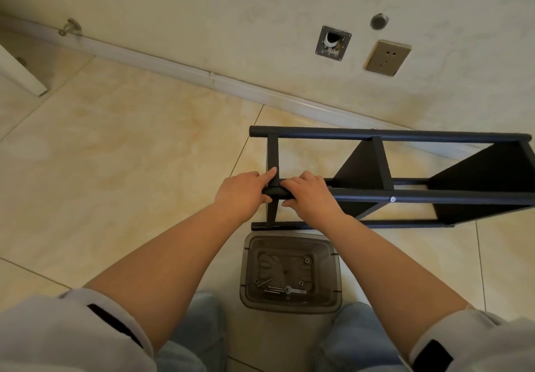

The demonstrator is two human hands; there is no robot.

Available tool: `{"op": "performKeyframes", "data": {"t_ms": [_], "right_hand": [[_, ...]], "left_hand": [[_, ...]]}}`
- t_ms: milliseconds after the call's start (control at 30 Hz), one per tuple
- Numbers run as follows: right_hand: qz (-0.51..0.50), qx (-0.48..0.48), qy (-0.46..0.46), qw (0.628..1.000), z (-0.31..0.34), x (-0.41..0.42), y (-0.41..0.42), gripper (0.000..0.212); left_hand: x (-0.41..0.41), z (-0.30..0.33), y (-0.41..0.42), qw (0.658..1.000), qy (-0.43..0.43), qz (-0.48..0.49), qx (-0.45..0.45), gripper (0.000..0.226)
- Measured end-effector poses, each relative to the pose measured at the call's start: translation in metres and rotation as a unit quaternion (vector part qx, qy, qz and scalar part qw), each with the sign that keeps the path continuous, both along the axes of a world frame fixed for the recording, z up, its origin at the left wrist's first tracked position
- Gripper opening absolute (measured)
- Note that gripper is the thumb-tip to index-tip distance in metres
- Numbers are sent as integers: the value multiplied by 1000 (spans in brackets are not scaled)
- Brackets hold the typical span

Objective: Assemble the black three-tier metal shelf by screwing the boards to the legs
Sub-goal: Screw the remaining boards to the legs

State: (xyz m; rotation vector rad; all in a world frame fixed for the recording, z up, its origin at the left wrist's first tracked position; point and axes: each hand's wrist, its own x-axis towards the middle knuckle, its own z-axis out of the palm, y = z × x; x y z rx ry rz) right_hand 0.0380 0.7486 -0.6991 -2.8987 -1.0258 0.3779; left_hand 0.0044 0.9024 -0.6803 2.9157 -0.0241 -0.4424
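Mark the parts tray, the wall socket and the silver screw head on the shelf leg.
Parts tray (pixel 248 270), head view, left rim.
Wall socket (pixel 388 57), head view, faceplate centre.
Silver screw head (pixel 392 199), head view, its face.

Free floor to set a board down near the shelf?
Widest bare tile is left of the shelf, between the baseboard and the left hand. A narrow strip runs right of the parts tray. It's crowded between tray and shelf, where both hands, including the right hand, grip the leg.

Floor (pixel 130 145) left of the shelf (pixel 405 195) lies open; tray (pixel 291 273) crowds its near side.
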Motion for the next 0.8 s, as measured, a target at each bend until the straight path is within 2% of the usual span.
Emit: {"op": "performKeyframes", "data": {"t_ms": [167,300,367,433,467,567,633,800], "right_hand": [[19,-4,-14,1000,-1,-5,4,42],[18,83,-163,983,-4,-20,-11,38],[75,97,-209,970,-11,-26,-23,30],[136,57,-162,976,-18,-32,-31,22],[144,23,-96,985,-21,-38,-32,18],[60,-32,74,995,-47,-50,-37,23],[7,-53,125,991,-66,-57,-37,25],[-3,-121,231,966,-118,-75,-24,27]], "left_hand": [[-10,-1,6,999,5,0,32,65],[-18,-1,10,998,-8,-18,51,64],[-21,-1,10,998,-24,-29,52,63],[-23,-3,10,997,-44,-30,48,64],[-23,-4,11,997,-56,-34,51,64],[-20,-8,12,993,-87,-52,68,65],[-17,-12,13,993,-88,-54,53,66],[-17,-30,16,996,-76,-44,10,66]]}}
